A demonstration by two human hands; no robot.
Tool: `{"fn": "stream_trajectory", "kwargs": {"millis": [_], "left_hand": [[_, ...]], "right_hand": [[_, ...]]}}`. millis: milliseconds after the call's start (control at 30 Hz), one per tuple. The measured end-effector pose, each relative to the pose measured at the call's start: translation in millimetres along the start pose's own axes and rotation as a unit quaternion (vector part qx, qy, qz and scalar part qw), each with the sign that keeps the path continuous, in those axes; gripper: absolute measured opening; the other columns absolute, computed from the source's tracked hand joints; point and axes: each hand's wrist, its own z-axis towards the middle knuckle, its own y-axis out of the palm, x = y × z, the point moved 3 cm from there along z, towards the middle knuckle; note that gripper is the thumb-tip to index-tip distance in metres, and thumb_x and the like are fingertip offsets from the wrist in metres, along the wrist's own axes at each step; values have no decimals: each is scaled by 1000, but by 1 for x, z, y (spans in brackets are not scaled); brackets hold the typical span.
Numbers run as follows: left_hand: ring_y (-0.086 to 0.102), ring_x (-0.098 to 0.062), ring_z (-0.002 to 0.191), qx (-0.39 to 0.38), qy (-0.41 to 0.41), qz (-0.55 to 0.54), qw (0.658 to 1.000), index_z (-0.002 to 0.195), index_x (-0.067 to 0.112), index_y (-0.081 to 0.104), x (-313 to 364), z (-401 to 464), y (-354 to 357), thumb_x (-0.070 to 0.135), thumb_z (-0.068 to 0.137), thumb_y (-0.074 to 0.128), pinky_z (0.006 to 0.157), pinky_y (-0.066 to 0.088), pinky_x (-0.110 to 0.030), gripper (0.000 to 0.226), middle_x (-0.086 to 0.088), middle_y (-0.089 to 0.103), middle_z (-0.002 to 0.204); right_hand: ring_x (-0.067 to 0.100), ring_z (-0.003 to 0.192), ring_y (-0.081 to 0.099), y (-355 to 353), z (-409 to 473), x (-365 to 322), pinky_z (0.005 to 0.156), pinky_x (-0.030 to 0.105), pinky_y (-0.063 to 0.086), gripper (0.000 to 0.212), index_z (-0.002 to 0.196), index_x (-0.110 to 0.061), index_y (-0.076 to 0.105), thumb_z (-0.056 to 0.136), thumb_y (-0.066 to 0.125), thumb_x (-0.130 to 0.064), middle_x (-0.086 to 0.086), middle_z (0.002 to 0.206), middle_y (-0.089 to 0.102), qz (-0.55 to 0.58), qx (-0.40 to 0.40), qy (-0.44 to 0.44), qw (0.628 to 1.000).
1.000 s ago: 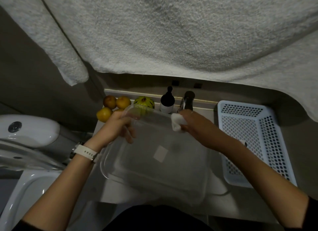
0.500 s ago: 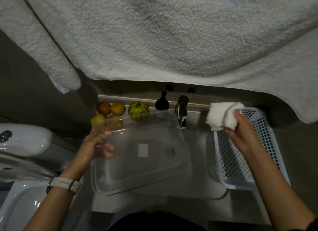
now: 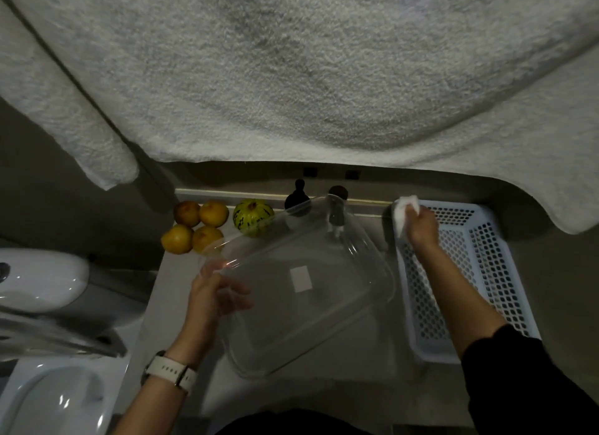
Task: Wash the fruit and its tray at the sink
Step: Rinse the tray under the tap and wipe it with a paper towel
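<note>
We hold the clear tray [image 3: 308, 292] tilted over the sink [image 3: 372, 353], and we take that tray as our landmark. Our left hand [image 3: 215, 300] grips its near-left rim, fingers curled round the edge and showing through the clear wall; a pale watch [image 3: 170, 371] sits on that wrist. A small white label [image 3: 300, 279] shows at the middle of the tray's floor.

Our right hand [image 3: 421, 222] is off the tray, to its right and a little beyond its far corner, fingers closed on a crumpled white tissue [image 3: 403, 212]. That hand hovers at the far-left corner of the basket [image 3: 483, 272], a white perforated one lying just right of the tray. Whether the tissue touches the basket rim we cannot tell.

Beyond the tray's far-left edge lies the fruit: four yellow-orange round fruits [image 3: 196, 227] bunched together, the nearest one partly seen through the tray's rim, and just right of them a green striped fruit [image 3: 252, 215], also close against the rim. Behind the tray's far edge stands a dark bottle [image 3: 296, 198], and to its right the tap [image 3: 337, 207], whose lower part we see through the clear wall.

Left of the tray, well apart, is a white toilet [image 3: 39, 279]. Above and beyond everything hangs a large pale towel [image 3: 308, 68], filling the upper part of the view.
</note>
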Motion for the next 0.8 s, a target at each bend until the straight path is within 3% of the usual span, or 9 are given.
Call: {"fn": "stream_trajectory", "kwargs": {"millis": [200,267,367,533,667,800], "left_hand": [[64,-29,61,2,32,-21,999,106,12,56,5,-3,15,5,97,42,51,57,-33,19,-15,63,70],[63,-30,63,13,36,-32,999,108,11,56,8,-5,16,3,96,41,50,57,-31,21,-19,61,73],[60,-33,72,16,42,-43,998,118,6,53,9,-8,20,3,96,40,52,58,-30,26,-26,55,86],[58,-36,79,45,61,-67,995,125,5,48,7,-13,15,1,95,38,57,59,-31,32,-24,54,93],[59,-35,76,92,72,-94,989,115,13,51,1,-15,1,7,97,40,63,57,-37,22,-22,58,88],[58,-29,72,137,65,-142,978,108,14,55,-7,-22,-22,13,99,42,65,55,-38,15,-19,58,86]], "right_hand": [[35,129,44,28,-9,13,111,46,31,48,139,-1,42,103,39,-31,23,140,45,-102,-33,-25,994],[37,126,46,34,-10,19,108,51,33,49,138,0,41,100,44,-31,24,138,46,-122,-15,-25,992],[36,122,49,39,-9,23,103,52,39,53,140,-7,36,97,51,-34,20,135,47,-255,31,-9,966],[43,133,33,40,-7,21,110,57,26,83,148,-11,22,86,64,-45,24,146,34,-338,59,-11,939],[42,123,42,18,-25,-17,98,48,34,59,136,-3,42,88,62,-33,27,133,47,-244,173,-119,947],[32,99,54,15,-87,-71,82,37,42,19,109,-4,60,92,54,-12,17,105,61,-58,155,-301,939]]}}
